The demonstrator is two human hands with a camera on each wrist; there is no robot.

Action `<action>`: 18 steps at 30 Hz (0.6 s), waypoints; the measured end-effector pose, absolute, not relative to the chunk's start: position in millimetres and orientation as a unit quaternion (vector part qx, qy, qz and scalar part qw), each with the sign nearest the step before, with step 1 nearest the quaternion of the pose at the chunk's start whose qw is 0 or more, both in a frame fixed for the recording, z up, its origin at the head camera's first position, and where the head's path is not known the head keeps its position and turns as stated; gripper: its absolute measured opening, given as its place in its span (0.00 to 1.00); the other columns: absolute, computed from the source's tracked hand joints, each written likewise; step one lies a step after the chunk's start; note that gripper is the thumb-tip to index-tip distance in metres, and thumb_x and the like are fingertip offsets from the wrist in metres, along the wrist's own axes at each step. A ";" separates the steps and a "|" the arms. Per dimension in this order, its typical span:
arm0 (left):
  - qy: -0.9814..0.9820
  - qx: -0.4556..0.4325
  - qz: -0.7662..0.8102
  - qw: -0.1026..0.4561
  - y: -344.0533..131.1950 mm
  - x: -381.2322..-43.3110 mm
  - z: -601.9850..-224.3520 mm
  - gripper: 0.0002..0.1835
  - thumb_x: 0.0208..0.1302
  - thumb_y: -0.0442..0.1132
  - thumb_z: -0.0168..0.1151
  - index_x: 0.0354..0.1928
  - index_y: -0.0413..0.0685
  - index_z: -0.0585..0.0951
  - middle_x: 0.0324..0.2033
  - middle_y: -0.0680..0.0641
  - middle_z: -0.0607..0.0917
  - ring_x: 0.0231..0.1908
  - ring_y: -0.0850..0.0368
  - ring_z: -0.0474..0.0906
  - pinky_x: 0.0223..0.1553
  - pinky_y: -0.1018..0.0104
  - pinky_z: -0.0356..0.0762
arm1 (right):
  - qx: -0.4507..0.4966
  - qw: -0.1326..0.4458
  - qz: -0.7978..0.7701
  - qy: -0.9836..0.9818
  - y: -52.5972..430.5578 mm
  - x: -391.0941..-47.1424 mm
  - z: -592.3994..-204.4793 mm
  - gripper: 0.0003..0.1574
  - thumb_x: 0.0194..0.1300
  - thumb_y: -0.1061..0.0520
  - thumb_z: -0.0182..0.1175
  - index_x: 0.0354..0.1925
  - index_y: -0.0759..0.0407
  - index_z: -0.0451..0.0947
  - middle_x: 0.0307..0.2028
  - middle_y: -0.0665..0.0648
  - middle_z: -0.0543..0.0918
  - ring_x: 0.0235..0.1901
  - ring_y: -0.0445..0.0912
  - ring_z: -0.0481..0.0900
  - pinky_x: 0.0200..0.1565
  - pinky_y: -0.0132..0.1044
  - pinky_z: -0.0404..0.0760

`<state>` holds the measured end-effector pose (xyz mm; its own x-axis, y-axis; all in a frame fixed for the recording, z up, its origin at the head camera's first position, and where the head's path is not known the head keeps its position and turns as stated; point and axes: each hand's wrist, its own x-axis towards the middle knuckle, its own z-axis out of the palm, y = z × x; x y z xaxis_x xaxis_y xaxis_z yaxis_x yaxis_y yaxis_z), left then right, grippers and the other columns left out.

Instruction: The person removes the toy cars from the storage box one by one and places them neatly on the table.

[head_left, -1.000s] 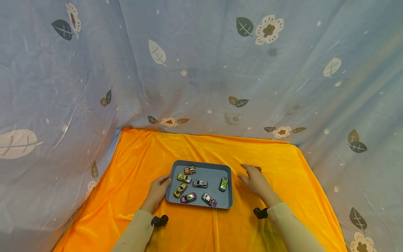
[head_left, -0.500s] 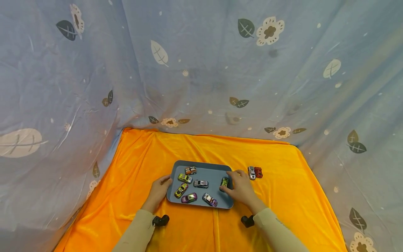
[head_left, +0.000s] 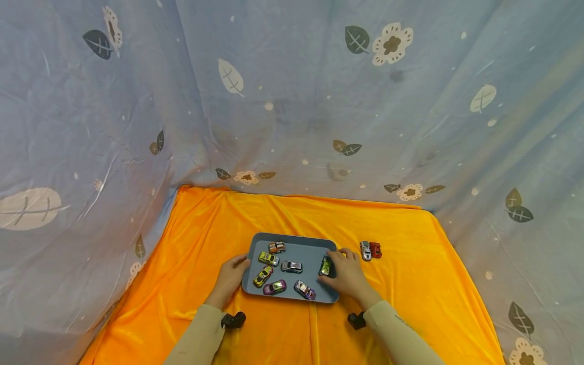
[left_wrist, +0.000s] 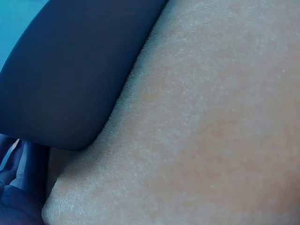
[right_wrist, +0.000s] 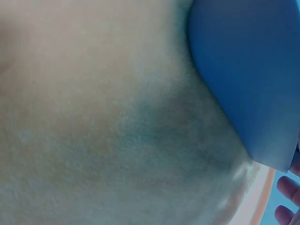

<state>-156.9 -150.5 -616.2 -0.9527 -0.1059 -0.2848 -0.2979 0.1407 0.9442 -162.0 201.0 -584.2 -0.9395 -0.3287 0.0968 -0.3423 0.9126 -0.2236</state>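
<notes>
A grey-blue tray (head_left: 301,299) lies on the orange cloth, holding several toy cars. My left hand (head_left: 229,278) grips the tray's left rim. At the tray's right end, my right hand (head_left: 349,274) reaches over the rim, thumb and fingers about a green toy car (head_left: 326,265), which they appear to pinch. Beside it in the tray are a silver toy car (head_left: 292,266), a purple-and-white one (head_left: 304,289) and a purple-and-green one (head_left: 275,287). Farther left sit yellow toy cars (head_left: 263,276) and an orange one (head_left: 277,247). Both wrist views show mostly skin and a dark shape.
Right of the tray, a white toy car (head_left: 365,250) and a red toy car (head_left: 375,249) stand side by side on the orange cloth (head_left: 410,284). A blue-grey patterned curtain (head_left: 292,126) hangs behind and along both sides.
My right hand has moved left from the white and red cars, uncovering them, to the green car in the tray. The left hand has stayed at the rim.
</notes>
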 end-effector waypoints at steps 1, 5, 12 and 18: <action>0.750 -0.136 0.643 0.075 -150.3 -156.7 -616.0 0.22 0.70 0.47 0.57 0.62 0.49 0.77 0.56 0.44 0.80 0.57 0.48 0.74 0.59 0.50 0.71 | 0.172 0.027 0.117 -0.978 201.2 -162.1 -584.4 0.54 0.49 0.28 0.68 0.65 0.57 0.71 0.57 0.57 0.78 0.60 0.58 0.65 0.61 0.58 0.60; 0.749 -0.136 0.644 0.072 -149.1 -157.1 -617.4 0.22 0.70 0.47 0.57 0.62 0.48 0.77 0.56 0.44 0.80 0.57 0.48 0.75 0.59 0.50 0.72 | 0.173 0.019 0.107 -0.979 201.7 -162.3 -585.6 0.55 0.50 0.29 0.68 0.67 0.57 0.69 0.58 0.58 0.77 0.60 0.59 0.64 0.61 0.59 0.60; 0.746 -0.138 0.647 0.074 -148.2 -157.8 -616.2 0.22 0.70 0.47 0.57 0.62 0.48 0.77 0.56 0.43 0.79 0.57 0.47 0.74 0.59 0.50 0.71 | 0.177 0.018 0.113 -0.977 200.8 -162.0 -584.0 0.51 0.51 0.34 0.70 0.65 0.59 0.71 0.57 0.59 0.77 0.60 0.60 0.65 0.61 0.60 0.60; 0.753 -0.139 0.639 0.073 -148.3 -156.3 -614.8 0.22 0.70 0.48 0.57 0.63 0.48 0.77 0.57 0.43 0.79 0.57 0.46 0.74 0.59 0.49 0.71 | 0.163 0.005 0.145 -0.976 198.4 -161.0 -584.1 0.50 0.51 0.36 0.72 0.64 0.59 0.71 0.56 0.60 0.78 0.59 0.61 0.64 0.61 0.61 0.59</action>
<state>-156.3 -148.3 -614.8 -0.9507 -0.1159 -0.2878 -0.3029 0.1457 0.9418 -161.0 198.4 -584.1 -0.9469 -0.3165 0.0573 -0.3195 0.9050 -0.2810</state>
